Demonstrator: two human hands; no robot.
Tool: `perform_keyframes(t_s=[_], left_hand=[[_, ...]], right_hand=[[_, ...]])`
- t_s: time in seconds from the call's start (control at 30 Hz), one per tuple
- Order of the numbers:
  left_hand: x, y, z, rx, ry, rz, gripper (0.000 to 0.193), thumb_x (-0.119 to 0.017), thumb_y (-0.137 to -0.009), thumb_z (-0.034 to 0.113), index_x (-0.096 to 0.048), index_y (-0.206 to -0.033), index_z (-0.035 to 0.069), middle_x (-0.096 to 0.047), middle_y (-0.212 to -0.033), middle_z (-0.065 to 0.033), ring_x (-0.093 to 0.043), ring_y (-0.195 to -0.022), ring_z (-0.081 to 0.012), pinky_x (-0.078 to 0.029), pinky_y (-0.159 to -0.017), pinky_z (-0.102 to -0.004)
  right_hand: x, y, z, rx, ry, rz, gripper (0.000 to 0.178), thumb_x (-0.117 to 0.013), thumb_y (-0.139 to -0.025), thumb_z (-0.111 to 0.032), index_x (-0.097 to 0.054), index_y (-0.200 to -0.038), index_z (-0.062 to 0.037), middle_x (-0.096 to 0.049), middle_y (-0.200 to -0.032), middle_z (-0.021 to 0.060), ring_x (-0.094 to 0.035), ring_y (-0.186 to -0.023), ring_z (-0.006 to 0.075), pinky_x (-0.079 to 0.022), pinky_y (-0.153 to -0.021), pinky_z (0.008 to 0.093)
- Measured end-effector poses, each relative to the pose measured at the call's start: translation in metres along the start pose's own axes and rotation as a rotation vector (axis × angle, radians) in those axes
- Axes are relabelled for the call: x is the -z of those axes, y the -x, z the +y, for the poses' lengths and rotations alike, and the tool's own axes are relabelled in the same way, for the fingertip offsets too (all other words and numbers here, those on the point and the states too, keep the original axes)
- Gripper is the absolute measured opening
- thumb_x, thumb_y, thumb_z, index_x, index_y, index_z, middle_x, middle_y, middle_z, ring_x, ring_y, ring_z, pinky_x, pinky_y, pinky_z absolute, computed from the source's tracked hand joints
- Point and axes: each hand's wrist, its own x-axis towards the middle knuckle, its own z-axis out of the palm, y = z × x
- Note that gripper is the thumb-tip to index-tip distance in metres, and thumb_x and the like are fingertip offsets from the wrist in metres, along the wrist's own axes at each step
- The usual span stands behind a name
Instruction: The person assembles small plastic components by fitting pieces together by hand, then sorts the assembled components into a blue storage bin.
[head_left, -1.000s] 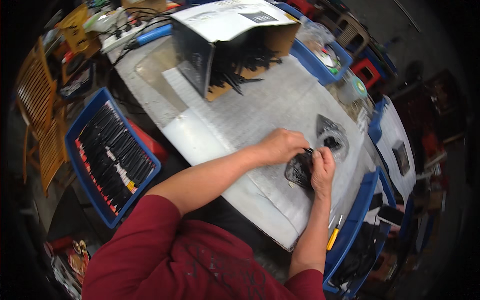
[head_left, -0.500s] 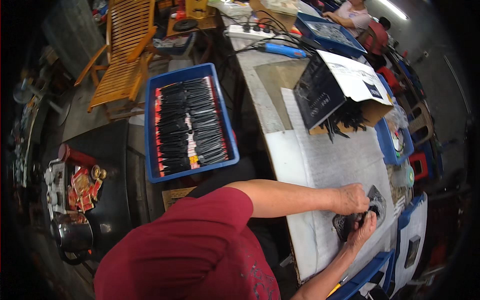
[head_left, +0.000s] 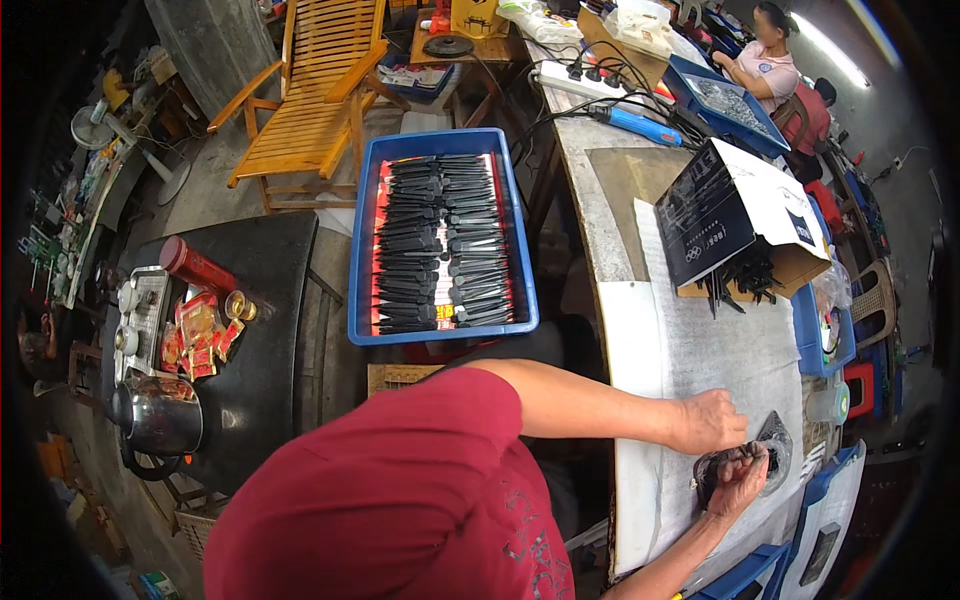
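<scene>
My left hand (head_left: 710,422) is a closed fist over the worktable, its knuckles upward, and whatever its fingers may hold is hidden. Just below it, my right hand (head_left: 738,482) curls its fingers around small dark pieces too hidden to name. A shiny, crumpled black-and-clear plastic bag (head_left: 778,440) lies beside and partly under the right hand. Farther up the table stands an open dark-and-white cardboard box (head_left: 710,215), tipped on its side, with slim black plastic parts (head_left: 740,285) spilling from its mouth.
Left of the table, a blue tray (head_left: 366,250) holds rows of black parts. A blue electric screwdriver (head_left: 640,126), a power strip (head_left: 570,82) and cables lie at the far end. Blue bins (head_left: 825,345) line the right side. Two people sit at the back right.
The whole view has swung, so the scene sits farther right and lower. My left hand has drawn slightly away from the bag and my right hand.
</scene>
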Motion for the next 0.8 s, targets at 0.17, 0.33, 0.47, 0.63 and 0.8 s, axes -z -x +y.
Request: perform_keyframes(t_s=[0.17, 0.33, 0.47, 0.63, 0.8], left_hand=[[0.070, 0.045, -0.015, 0.087, 0.138, -0.049, 0.015, -0.052, -0.064, 0.008, -0.051, -0.079, 0.007, -0.046, -0.070, -0.0032, -0.051, -0.062, -0.0175, -0.037, -0.056, -0.0295], [0.161, 0.105, -0.032, 0.337, 0.057, -0.089, 0.012, -0.057, -0.071, 0.007, -0.054, -0.083, 0.005, -0.050, -0.077, -0.0074, -0.053, -0.065, -0.0245, -0.043, -0.056, -0.0333], [0.212, 0.167, -0.063, 0.584, -0.175, -0.150, 0.014, -0.057, -0.071, 0.004, -0.055, -0.085, 0.005, -0.052, -0.077, -0.0099, -0.055, -0.071, -0.0269, -0.045, -0.062, -0.0351], [0.243, 0.232, -0.120, 0.949, -0.444, -0.205, 0.018, -0.058, -0.072, 0.009, -0.056, -0.090, 0.005, -0.054, -0.081, -0.0110, -0.055, -0.078, -0.0290, -0.045, -0.068, -0.0361], [0.244, 0.251, -0.152, 1.076, -0.585, -0.340, 0.019, -0.056, -0.074, 0.014, -0.056, -0.091, 0.006, -0.056, -0.081, -0.0102, -0.054, -0.084, -0.0277, -0.043, -0.075, -0.0375]], right_hand=[[0.014, -0.002, 0.003, 0.041, -0.011, -0.026, 0.023, -0.049, -0.085, -0.028, -0.047, -0.093, -0.0066, -0.048, -0.067, 0.0022, -0.037, -0.046, 0.0053, -0.028, -0.038, 0.0164], [0.017, -0.002, 0.006, 0.073, 0.034, -0.037, 0.017, -0.049, -0.085, -0.022, -0.047, -0.092, -0.0063, -0.048, -0.067, 0.0019, -0.039, -0.048, 0.0051, -0.029, -0.039, 0.0159], [0.015, -0.003, 0.006, 0.063, 0.043, -0.013, 0.013, -0.051, -0.085, -0.018, -0.047, -0.089, -0.0064, -0.047, -0.067, 0.0009, -0.040, -0.051, 0.0037, -0.029, -0.039, 0.0154], [0.013, -0.001, 0.008, 0.074, 0.097, 0.024, 0.013, -0.049, -0.086, -0.019, -0.047, -0.088, -0.0065, -0.047, -0.066, 0.0003, -0.040, -0.052, 0.0030, -0.030, -0.039, 0.0151], [0.016, -0.002, 0.012, 0.083, 0.103, -0.002, 0.014, -0.049, -0.086, -0.020, -0.047, -0.089, -0.0065, -0.047, -0.066, 0.0003, -0.039, -0.052, 0.0030, -0.030, -0.039, 0.0152]])
